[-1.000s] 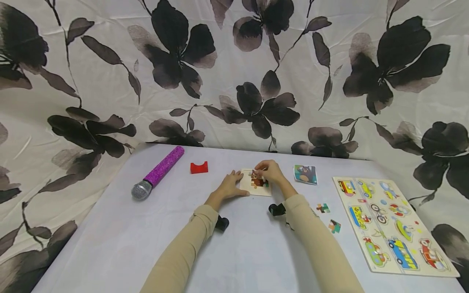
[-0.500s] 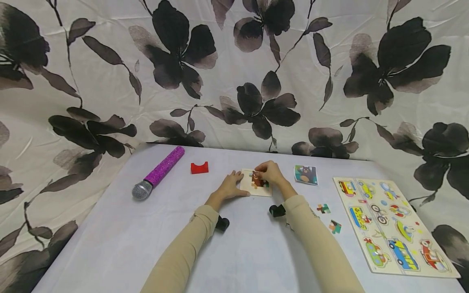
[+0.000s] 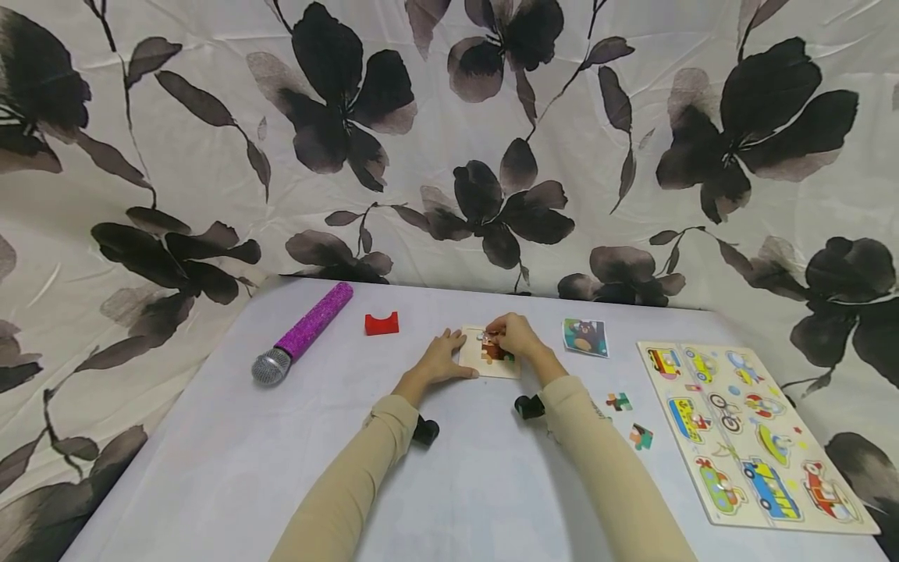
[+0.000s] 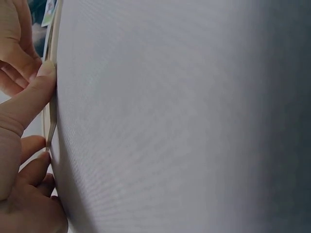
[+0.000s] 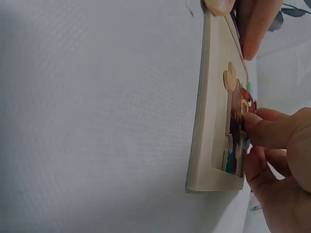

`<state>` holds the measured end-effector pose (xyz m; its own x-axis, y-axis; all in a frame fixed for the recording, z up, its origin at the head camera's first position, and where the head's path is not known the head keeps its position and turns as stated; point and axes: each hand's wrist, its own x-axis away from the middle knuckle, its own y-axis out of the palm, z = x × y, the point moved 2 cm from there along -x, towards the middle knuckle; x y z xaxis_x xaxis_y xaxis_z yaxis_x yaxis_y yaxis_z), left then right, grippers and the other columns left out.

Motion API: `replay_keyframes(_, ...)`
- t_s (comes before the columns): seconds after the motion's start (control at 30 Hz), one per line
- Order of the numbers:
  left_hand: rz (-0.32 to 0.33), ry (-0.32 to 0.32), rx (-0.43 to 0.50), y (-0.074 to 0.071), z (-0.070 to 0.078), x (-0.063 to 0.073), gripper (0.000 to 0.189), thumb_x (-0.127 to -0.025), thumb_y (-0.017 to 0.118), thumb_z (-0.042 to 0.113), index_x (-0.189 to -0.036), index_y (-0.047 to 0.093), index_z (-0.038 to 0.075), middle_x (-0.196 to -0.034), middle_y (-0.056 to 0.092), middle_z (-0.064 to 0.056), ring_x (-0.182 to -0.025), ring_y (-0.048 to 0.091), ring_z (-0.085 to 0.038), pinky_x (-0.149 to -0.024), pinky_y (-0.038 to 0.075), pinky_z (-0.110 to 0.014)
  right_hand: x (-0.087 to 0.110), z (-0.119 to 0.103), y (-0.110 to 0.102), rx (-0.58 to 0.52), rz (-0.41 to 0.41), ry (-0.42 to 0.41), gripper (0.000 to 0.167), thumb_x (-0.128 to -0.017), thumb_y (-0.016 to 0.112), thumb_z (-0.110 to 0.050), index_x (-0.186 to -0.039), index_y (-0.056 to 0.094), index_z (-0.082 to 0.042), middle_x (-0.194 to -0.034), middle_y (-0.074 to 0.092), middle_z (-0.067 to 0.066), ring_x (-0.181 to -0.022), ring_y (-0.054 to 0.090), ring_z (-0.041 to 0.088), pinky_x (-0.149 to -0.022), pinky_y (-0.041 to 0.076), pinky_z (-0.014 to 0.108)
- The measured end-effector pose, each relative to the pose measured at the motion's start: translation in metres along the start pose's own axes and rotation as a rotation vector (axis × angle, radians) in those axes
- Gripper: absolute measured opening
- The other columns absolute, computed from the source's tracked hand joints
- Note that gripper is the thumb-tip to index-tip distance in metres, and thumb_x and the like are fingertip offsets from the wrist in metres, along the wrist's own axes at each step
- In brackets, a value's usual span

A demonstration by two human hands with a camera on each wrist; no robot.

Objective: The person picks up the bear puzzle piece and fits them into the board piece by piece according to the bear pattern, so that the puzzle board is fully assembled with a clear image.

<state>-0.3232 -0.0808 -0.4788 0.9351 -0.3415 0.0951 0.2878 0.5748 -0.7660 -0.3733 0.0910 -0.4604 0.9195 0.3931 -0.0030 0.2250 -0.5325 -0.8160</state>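
A small wooden jigsaw tray (image 3: 471, 361) lies on the table, its recess partly filled with pieces of a brown bear picture. At its left end my left hand (image 3: 438, 357) holds it, thumb on the near edge and fingers on the far side. My right hand (image 3: 518, 336) pinches a jigsaw piece (image 5: 250, 101) with the bear's eye on it, tilted over the recess in the right wrist view. That hand's fingertips partly hide the piece. Two loose jigsaw pieces, one upper (image 3: 619, 401) and one lower (image 3: 641, 436), lie beside my right sleeve.
A bear picture card (image 3: 585, 337) lies right of the tray. Further right is a large wooden vehicle puzzle board (image 3: 755, 437). Off to the left are a red notched block (image 3: 381, 323) and a purple glitter microphone (image 3: 312, 321). A floral cloth (image 3: 449, 156) hangs behind the table.
The piece in my right fingers has tipped and turned slightly over the recess. My left hand and the tray stay where they were.
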Motion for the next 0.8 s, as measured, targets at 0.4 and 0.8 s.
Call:
replay_keyframes(0.4, 0.01, 0.002, -0.005, 0.001, 0.0, 0.001, 0.084, -0.077, 0.077, 0.033, -0.142, 0.037, -0.003, -0.151, 0.029, -0.019, -0.142, 0.015, -0.037, -0.114, 0.016, -0.05, 0.003, 0.001, 0.004, -0.026, 0.044, 0.097, 0.02, -0.085, 0.061, 0.002, -0.101, 0.072, 0.001, -0.106, 0.068, 0.017, -0.094, 0.058, 0.025, -0.089, 0.048, 0.042)
replay_keyframes(0.8, 0.02, 0.022, -0.006, 0.002, -0.002, -0.002, 0.083, -0.077, 0.077, 0.032, -0.141, 0.038, -0.004, -0.149, 0.03, -0.02, -0.141, 0.017, -0.037, -0.115, 0.014, -0.048, 0.016, 0.001, 0.006, 0.042, 0.13, -0.029, 0.013, -0.086, 0.061, 0.0, -0.091, 0.072, 0.007, -0.1, 0.064, 0.02, -0.098, 0.059, 0.034, -0.089, 0.048, 0.044)
